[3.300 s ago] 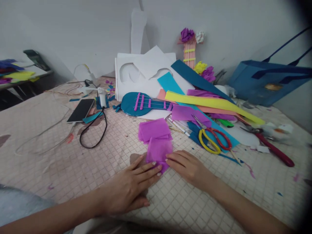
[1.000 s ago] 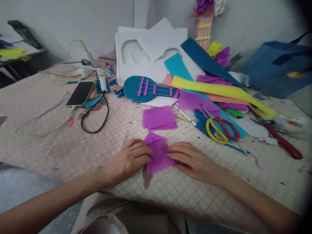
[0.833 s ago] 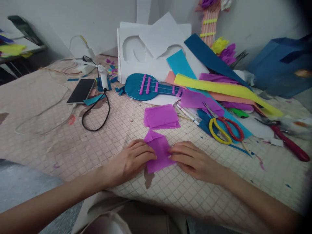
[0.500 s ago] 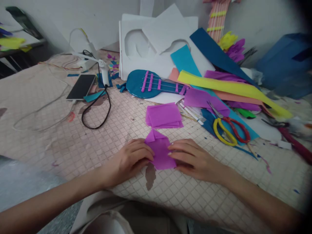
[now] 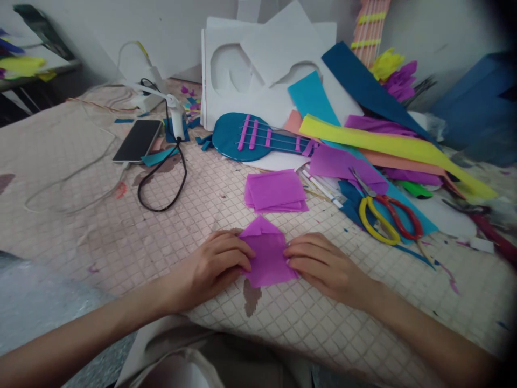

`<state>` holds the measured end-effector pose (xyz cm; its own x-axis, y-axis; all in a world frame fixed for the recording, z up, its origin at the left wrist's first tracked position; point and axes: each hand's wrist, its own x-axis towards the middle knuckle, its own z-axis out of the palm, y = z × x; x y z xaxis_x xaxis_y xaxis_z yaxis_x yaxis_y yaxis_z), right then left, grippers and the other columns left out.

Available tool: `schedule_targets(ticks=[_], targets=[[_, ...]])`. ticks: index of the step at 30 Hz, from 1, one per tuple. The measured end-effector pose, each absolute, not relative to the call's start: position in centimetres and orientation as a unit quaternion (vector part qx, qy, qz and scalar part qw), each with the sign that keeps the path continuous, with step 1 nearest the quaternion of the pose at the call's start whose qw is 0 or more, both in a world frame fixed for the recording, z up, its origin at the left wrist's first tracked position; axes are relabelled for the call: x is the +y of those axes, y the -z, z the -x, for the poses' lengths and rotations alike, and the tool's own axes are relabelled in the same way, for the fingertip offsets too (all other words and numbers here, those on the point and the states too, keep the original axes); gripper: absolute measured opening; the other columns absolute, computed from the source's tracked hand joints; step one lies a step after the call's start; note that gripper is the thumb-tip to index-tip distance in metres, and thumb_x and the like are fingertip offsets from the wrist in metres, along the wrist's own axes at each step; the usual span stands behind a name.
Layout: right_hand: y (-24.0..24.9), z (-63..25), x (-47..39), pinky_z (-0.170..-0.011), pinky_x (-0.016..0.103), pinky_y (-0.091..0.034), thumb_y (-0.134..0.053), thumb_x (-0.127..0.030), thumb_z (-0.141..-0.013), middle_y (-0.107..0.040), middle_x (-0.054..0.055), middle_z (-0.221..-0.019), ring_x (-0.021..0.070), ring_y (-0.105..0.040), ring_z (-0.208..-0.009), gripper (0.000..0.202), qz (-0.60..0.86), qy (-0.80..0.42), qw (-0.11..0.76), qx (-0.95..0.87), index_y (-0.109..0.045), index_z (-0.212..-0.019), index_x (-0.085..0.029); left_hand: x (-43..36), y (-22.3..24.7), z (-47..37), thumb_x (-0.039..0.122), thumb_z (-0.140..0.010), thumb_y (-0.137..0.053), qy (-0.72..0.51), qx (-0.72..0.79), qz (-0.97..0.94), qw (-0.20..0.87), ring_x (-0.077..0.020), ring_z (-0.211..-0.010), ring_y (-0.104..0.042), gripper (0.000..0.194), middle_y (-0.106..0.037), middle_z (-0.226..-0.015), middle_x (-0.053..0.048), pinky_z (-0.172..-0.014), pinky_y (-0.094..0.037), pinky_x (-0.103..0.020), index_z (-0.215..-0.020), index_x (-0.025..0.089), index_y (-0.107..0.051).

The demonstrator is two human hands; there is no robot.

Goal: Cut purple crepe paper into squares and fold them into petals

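A purple paper piece (image 5: 266,258) lies between my hands near the table's front edge, its top folded into a point. My left hand (image 5: 220,262) grips its left edge, with the thumb hidden under the fingers. On the right edge, my right hand (image 5: 323,264) holds the same paper with bent fingers. Just beyond it rests a small stack of purple paper (image 5: 276,190). Behind the stack lies a blue paper guitar (image 5: 242,138) with purple bars and thin strings.
Scissors (image 5: 390,218) with yellow and red handles lie at the right, near coloured paper strips (image 5: 371,139). White foam boards (image 5: 278,64) lean at the back. A phone (image 5: 138,141) with a cable and a black cord loop (image 5: 183,180) are at the left.
The fold at the top of the held paper now spans both upper corners, where before only the left one was folded. My right hand has shifted slightly right. The camera view has shifted a little.
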<state>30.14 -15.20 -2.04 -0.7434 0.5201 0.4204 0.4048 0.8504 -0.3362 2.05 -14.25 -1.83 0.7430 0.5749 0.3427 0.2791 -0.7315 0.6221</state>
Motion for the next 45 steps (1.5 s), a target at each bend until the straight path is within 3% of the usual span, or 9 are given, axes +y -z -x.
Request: schedule_targets(ticks=[5,12,17,24,32,45], targets=[[1.8,-29.6,-15.0,-0.088,0.04,-0.045,-0.051,-0.012,-0.09,-0.062,0.006,-0.101,0.0197,-0.054,-0.1,0.015,0.288,-0.192,0.222,-0.912,-0.061,-0.097,-0.02,-14.5,1.2,-2.4,0.01,-0.088,-0.052,-0.264,0.269,-0.879,0.292,-0.0165,-0.098,-0.058,0.013,-0.064,-0.1,-0.003,-0.1,-0.041,-0.039,-0.091,0.019,-0.061],[0.3,-27.7,-14.6,-0.079,0.033,-0.043,-0.056,-0.015,-0.087,-0.056,0.003,-0.089,0.018,-0.051,-0.089,0.008,0.391,-0.269,0.164,-0.865,-0.057,-0.081,-0.02,-15.2,0.7,-3.8,0.012,-0.085,-0.056,-0.26,0.346,-0.846,0.311,-0.0171,-0.087,-0.055,0.007,-0.06,-0.089,-0.003,-0.082,-0.044,-0.035,-0.08,0.017,-0.059],[0.5,-27.0,-14.6,-0.077,0.033,-0.04,-0.061,-0.021,-0.085,-0.055,0.001,-0.084,0.018,-0.05,-0.087,0.014,0.417,-0.274,0.17,-0.85,-0.052,-0.075,-0.02,-15.5,1.1,-4.2,0.015,-0.086,-0.057,-0.243,0.373,-0.84,0.31,-0.0169,-0.086,-0.052,0.005,-0.057,-0.088,-0.002,-0.081,-0.042,-0.036,-0.081,0.017,-0.056],[0.2,-27.4,-14.2,-0.079,0.033,-0.041,-0.059,-0.022,-0.088,-0.057,0.001,-0.085,0.0175,-0.052,-0.088,0.012,0.397,-0.333,0.179,-0.836,-0.059,-0.076,-0.021,-15.8,0.8,-4.4,0.014,-0.086,-0.057,-0.25,0.379,-0.836,0.307,-0.0189,-0.088,-0.052,0.007,-0.057,-0.09,-0.004,-0.08,-0.042,-0.037,-0.08,0.017,-0.056],[0.5,-26.5,-14.5,-0.076,0.035,-0.04,-0.059,-0.025,-0.087,-0.057,0.001,-0.081,0.0181,-0.051,-0.084,0.017,0.428,-0.272,0.184,-0.842,-0.055,-0.072,-0.019,-15.7,1.2,-5.2,0.015,-0.084,-0.059,-0.24,0.423,-0.833,0.261,-0.0201,-0.087,-0.051,0.006,-0.057,-0.089,-0.003,-0.078,-0.041,-0.037,-0.079,0.017,-0.057],[1.1,-25.6,-15.2,-0.073,0.035,-0.037,-0.062,-0.015,-0.082,-0.055,0.001,-0.079,0.0192,-0.049,-0.083,0.018,0.458,-0.21,0.206,-0.839,-0.049,-0.072,-0.02,-16.4,1.5,-5.6,0.016,-0.083,-0.059,-0.248,0.455,-0.819,0.246,-0.0204,-0.085,-0.047,0.009,-0.055,-0.088,-0.003,-0.076,-0.04,-0.038,-0.078,0.018,-0.052]])
